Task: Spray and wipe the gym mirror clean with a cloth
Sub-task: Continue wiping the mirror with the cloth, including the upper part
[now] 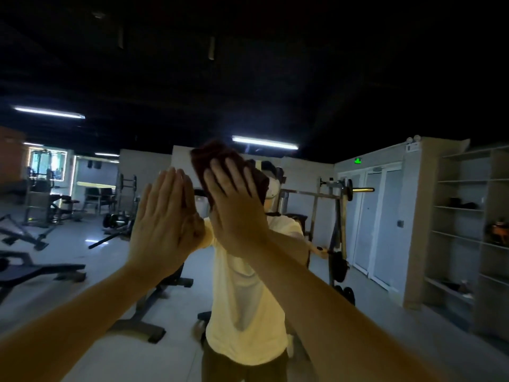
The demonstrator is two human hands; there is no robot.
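A mirror [385, 106] fills the view, reflecting a dim gym. The left hand [162, 216] lies flat on the glass at centre, fingers straight and together, holding nothing, fingertips meeting their own reflection. Just to its right and slightly higher, the right hand [234, 205] presses a dark red cloth [209, 155] against the glass with spread, straight fingers; the cloth bunches out above the fingertips. Behind the hands the mirror reflects the person's pale yellow shirt [245, 285], with weight benches [41, 268] at left, a barbell rack [330, 194] at right, and open shelves [468, 216] at far right.
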